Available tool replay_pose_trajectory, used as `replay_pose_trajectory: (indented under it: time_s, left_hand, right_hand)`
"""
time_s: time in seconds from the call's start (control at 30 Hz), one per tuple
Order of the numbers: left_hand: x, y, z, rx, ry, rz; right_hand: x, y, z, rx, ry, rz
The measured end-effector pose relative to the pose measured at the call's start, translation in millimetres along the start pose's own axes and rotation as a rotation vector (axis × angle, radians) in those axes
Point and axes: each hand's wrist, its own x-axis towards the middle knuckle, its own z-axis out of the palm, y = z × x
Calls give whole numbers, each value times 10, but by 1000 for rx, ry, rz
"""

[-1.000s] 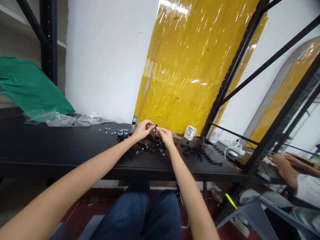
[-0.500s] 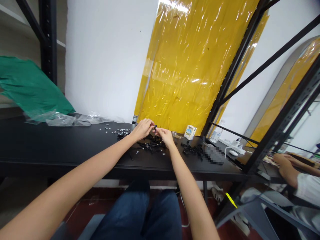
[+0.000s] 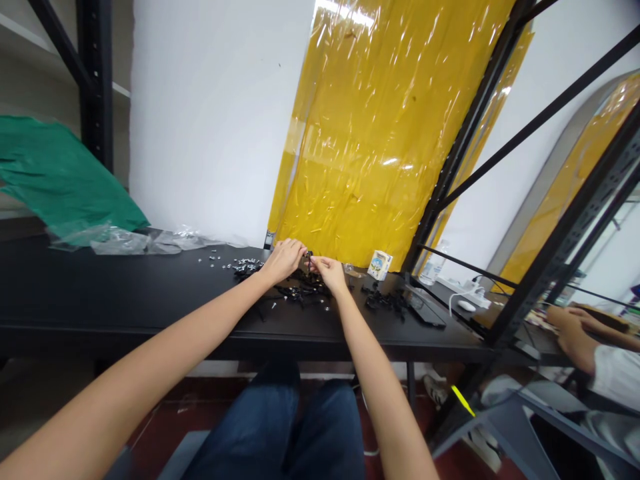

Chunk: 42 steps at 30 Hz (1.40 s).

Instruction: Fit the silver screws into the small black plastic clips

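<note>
My left hand and my right hand meet above the far edge of a black table. Both pinch a small black part between their fingertips. Under the hands lies a pile of small black parts. Small silver screws are scattered to the left of the pile, and a second heap of black parts lies to the right.
A small white carton stands at the back right beside a yellow plastic-wrapped panel. Clear plastic bags and green sheeting lie at the left. A black rack frame stands at the right, with another person's hand behind it.
Both hands stay together at the small part and have sunk slightly toward the table. The fingers have shifted a little around the part.
</note>
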Motion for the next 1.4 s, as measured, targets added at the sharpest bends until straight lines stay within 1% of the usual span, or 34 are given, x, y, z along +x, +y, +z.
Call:
replay_pose_trajectory:
  time_s: [0.2,0.33,0.47,0.67,0.73,0.8,0.87,0.9,1.03,1.1,1.17,1.2,1.23,1.27,1.33,1.37,1.4]
  left_hand:
    - [-7,24,-40,-70,35,-66]
    - [-22,28,-29,-98,12,-34]
    - [-24,20,-8,-61,-33,-3]
    - [-16,48,-32,41,-65,12]
    - [-14,70,-43,45,-71,-25]
    - [-7,72,-47,24,-79,-96]
    - [7,31,-42,-27,-60,-236]
    - [16,-9,-37,-67,-31,-343]
    - [49,-237,-19,-311,179,-885]
    - [56,-312,-21,-496,263,-1071]
    - [59,-311,-33,-796,316,-1223]
    - [59,-282,-41,-984,308,-1286]
    - [60,-239,-50,-1186,264,-1331]
    - [61,-188,-59,-1380,168,-1361]
    - [60,-89,-70,-1691,-124,-1345]
    - [59,-51,-70,-1788,-255,-1319]
    - [55,-25,-65,-1846,-351,-1291]
  right_hand:
    - [5,2,0,23,14,11]
    - [14,32,-4,37,-2,-13]
    - [15,55,1,47,-1,-21]
    - [14,32,11,78,9,15]
    - [15,20,12,81,20,20]
    - [15,12,10,80,31,21]
    - [13,7,7,77,42,18]
    - [12,5,5,76,47,15]
    - [8,-1,0,75,46,7]
    - [7,-5,3,66,38,4]
    - [5,-6,8,56,31,-2]
    - [5,-4,10,52,25,-5]
    - [4,-1,12,49,16,-10]
    - [2,3,13,44,3,-15]
    - [-1,15,11,19,-16,-32]
    - [-3,20,8,-8,-20,-48]
    - [-6,24,4,-45,-16,-67]
